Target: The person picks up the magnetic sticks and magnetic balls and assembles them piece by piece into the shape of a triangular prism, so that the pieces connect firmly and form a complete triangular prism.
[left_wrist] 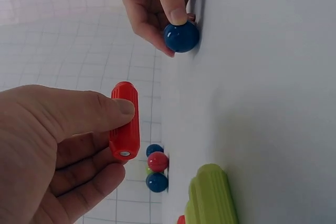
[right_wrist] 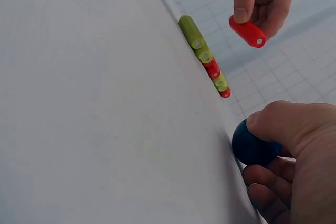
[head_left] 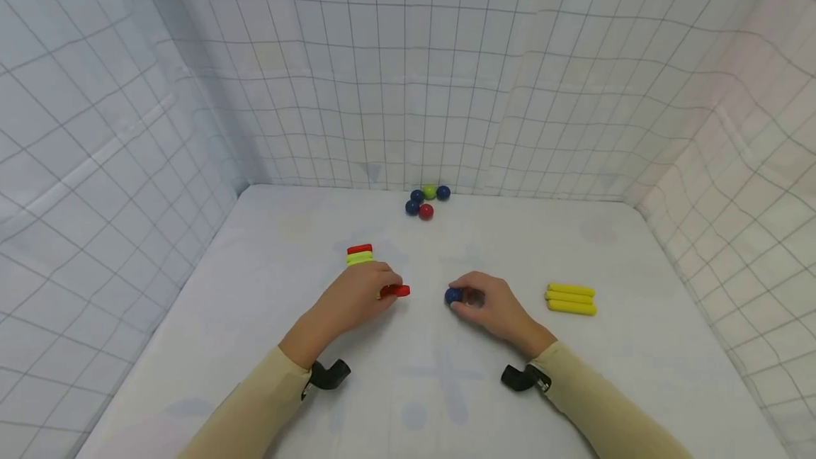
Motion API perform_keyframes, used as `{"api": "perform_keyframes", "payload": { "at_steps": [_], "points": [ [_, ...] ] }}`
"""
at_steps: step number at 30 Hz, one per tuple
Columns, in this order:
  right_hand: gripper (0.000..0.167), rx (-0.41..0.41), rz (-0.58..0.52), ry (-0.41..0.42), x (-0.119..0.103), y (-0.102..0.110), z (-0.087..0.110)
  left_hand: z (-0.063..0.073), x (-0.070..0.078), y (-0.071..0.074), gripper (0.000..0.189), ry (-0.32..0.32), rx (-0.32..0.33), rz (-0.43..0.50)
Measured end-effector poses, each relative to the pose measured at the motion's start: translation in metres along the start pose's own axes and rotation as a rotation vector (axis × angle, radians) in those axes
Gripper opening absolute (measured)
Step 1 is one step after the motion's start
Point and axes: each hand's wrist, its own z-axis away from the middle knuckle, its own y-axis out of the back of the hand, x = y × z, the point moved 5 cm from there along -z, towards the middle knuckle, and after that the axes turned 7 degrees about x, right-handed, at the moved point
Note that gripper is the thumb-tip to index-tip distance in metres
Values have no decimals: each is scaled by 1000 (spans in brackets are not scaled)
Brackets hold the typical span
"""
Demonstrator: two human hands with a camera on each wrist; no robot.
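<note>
My left hand [head_left: 353, 296] pinches a short red ridged stick [left_wrist: 125, 121] between thumb and fingers, held up above the white table. A small metal disc shows in the stick's end. To the right, my right hand [head_left: 496, 309] grips a glossy dark blue ball [right_wrist: 253, 144] between thumb and fingers, low at the tabletop. Stick and ball are apart, with a short gap of table between them. Just beyond my left hand lies a row of red and yellow-green sticks [right_wrist: 202, 53], partly hidden by that hand in the head view.
At the back of the white table [head_left: 287, 225], near the gridded curtain [head_left: 414, 91], sits a cluster of balls: several blue, one green [head_left: 430, 192], one red [head_left: 426, 212]. Yellow sticks [head_left: 571, 299] lie side by side right of my right hand. Curtains also flank both sides.
</note>
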Motion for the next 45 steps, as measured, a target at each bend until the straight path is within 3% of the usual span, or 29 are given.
{"api": "perform_keyframes", "payload": {
  "at_steps": [8, 14, 21, 28, 45],
  "points": [
    [31, 10, 2, -2, -3, 2, -2, -26, 5, -9, 20, -24, -22, 38],
    [31, 16, 4, -11, 0, 0, -1, -38, 9, -22, 19, -28, -65, 75],
    [32, 16, 4, -3, -1, 1, 0, -42, 10, -37, 20, 14, -126, 91],
    [31, 20, 11, 1, 0, 1, 0, -45, 13, -48, 23, 6, -169, 81],
    [31, 35, 6, 26, -4, 2, -1, -50, 15, -63, 22, -17, -192, 75]
  ]
}}
